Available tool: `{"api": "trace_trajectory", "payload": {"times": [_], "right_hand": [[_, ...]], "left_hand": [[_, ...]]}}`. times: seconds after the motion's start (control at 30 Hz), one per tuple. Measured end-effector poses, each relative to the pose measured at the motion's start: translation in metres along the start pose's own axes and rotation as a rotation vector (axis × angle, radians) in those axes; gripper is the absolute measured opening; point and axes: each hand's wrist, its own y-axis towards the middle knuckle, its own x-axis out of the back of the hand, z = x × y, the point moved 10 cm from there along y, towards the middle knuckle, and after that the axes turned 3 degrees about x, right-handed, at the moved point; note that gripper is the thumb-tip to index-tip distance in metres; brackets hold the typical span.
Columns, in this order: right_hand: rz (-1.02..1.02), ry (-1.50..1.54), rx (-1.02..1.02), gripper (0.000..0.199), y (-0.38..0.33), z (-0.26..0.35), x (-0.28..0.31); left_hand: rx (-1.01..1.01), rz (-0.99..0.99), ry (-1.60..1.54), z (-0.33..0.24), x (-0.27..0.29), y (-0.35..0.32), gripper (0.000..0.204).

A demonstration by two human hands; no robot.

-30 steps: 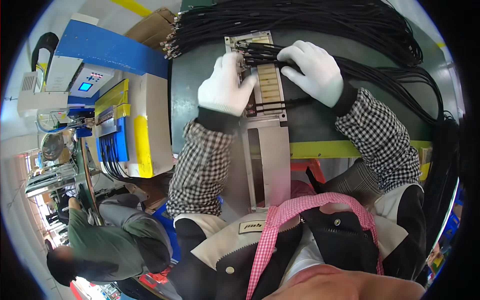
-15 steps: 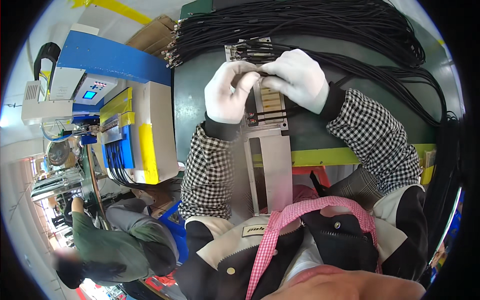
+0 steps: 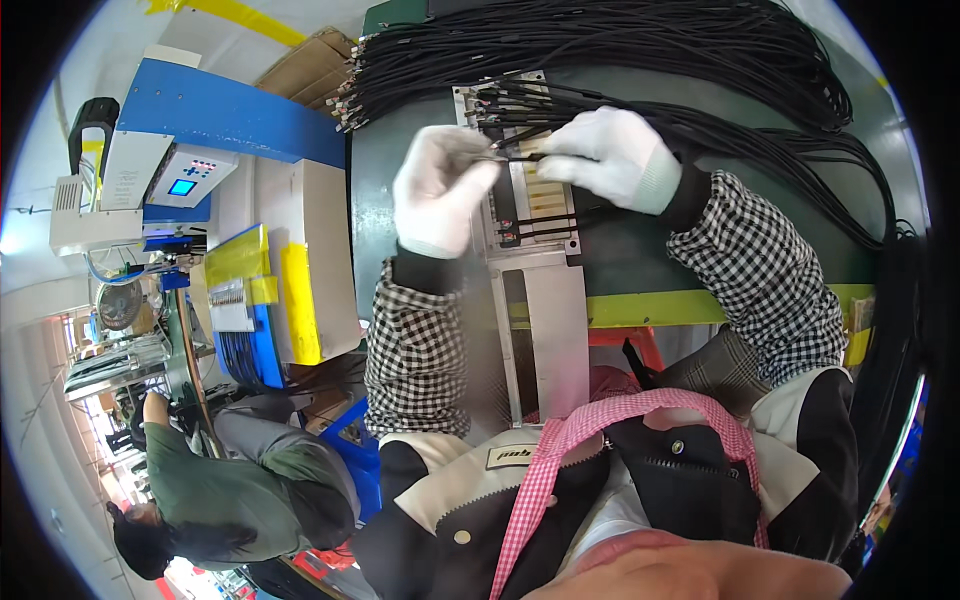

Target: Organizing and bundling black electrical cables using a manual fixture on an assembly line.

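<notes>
Both my hands wear white gloves and meet above a slotted metal fixture plate (image 3: 562, 246). A short stretch of black cable (image 3: 522, 157) spans the gap between my fingertips. My left hand (image 3: 440, 190) pinches its end, where a small metallic piece shows, partly hidden by the thumb. My right hand (image 3: 615, 160) pinches the same cable from the other side. Pale yellowish slots line the plate under my right fingers. Several black cables (image 3: 515, 100) lie in the plate's far part, and others sit at its near end, by small dark connectors (image 3: 507, 232).
A large bundle of black cables (image 3: 620, 60) covers the table's far side. On the left stands a blue and white machine (image 3: 215, 115) with a small lit screen, holding another cable fixture (image 3: 235, 308). A co-worker in green (image 3: 220, 500) sits at lower left.
My hands have drawn apart slightly, bringing the cable between them into view. At the machine on the left, the cable fixture has shifted nearer.
</notes>
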Motion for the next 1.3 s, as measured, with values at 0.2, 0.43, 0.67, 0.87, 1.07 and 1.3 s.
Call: {"api": "trace_trajectory", "payload": {"times": [0.2, 0.43, 0.67, 0.87, 1.07, 1.3], "right_hand": [[0.092, 0.053, -0.074, 0.017, -0.012, 0.000, 0.012], [-0.043, -0.100, 0.069, 0.014, -0.020, 0.020, 0.003], [-0.227, -0.379, 0.268, 0.017, -0.023, 0.043, 0.003], [-0.318, -0.424, 0.317, 0.018, -0.024, 0.056, 0.011], [-0.302, -0.443, 0.350, 0.017, -0.024, 0.058, 0.002], [-0.188, -0.383, 0.332, 0.015, -0.022, 0.050, -0.006]], "left_hand": [[-0.115, 0.008, 0.329, -0.017, 0.003, -0.012, 0.017], [-0.279, 0.137, 0.697, -0.011, -0.004, -0.026, 0.019], [-0.038, 0.073, 0.511, 0.007, 0.017, -0.025, 0.019], [0.089, -0.052, 0.297, 0.018, 0.034, -0.023, 0.018], [0.075, -0.026, 0.324, 0.021, 0.033, -0.025, 0.018], [-0.071, 0.098, 0.597, -0.001, 0.007, -0.029, 0.020]]}}
